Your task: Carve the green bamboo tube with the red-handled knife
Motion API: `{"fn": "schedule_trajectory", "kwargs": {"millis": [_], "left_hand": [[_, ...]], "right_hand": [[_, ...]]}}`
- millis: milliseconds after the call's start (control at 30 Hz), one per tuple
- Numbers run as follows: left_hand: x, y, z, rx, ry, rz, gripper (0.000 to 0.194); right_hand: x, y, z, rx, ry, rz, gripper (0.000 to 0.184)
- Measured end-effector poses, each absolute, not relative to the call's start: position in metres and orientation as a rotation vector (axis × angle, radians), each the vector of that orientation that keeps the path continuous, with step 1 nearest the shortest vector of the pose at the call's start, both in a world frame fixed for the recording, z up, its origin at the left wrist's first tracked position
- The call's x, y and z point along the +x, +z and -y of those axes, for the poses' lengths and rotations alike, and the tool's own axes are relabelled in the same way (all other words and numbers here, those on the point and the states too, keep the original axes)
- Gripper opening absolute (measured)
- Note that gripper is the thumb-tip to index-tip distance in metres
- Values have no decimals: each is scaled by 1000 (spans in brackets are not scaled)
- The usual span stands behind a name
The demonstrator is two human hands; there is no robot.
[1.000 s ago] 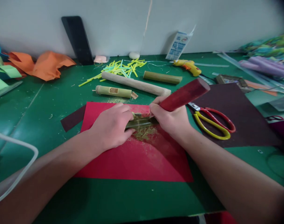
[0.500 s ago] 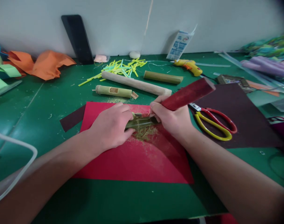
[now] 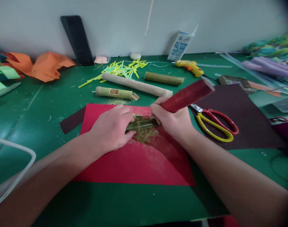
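My left hand (image 3: 112, 127) is closed around a green bamboo piece (image 3: 140, 125) and presses it onto a red paper sheet (image 3: 139, 164). My right hand (image 3: 173, 121) is closed on a tool with a thick red handle (image 3: 187, 95). The tool's working end meets the bamboo between my hands and is mostly hidden. Greenish shavings (image 3: 146, 135) lie on the red sheet under the bamboo.
On the green table (image 3: 40, 104) beyond lie a notched bamboo tube (image 3: 114, 92), a pale wooden rod (image 3: 136, 84), another bamboo piece (image 3: 164, 78), cut straws (image 3: 121, 69), a yellow glue gun (image 3: 190, 66), and red-and-yellow scissors (image 3: 216, 124) on dark paper (image 3: 243, 116). Orange paper (image 3: 40, 64) sits far left.
The red handle tipped up and right slightly, then came back down. Both hands keep their hold on the bamboo piece and the tool.
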State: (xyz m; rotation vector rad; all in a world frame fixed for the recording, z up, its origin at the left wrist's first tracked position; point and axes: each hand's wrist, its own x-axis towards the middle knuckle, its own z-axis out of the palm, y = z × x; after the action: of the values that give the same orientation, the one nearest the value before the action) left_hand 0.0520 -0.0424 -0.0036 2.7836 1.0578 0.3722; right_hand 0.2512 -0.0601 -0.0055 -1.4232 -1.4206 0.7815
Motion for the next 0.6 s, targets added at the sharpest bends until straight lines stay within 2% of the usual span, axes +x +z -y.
{"fn": "schedule_trajectory", "kwargs": {"millis": [600], "left_hand": [[52,-4,43,2766,354,-1059,14]], "right_hand": [[250,-4,61,-1435,775,1423,25]]}}
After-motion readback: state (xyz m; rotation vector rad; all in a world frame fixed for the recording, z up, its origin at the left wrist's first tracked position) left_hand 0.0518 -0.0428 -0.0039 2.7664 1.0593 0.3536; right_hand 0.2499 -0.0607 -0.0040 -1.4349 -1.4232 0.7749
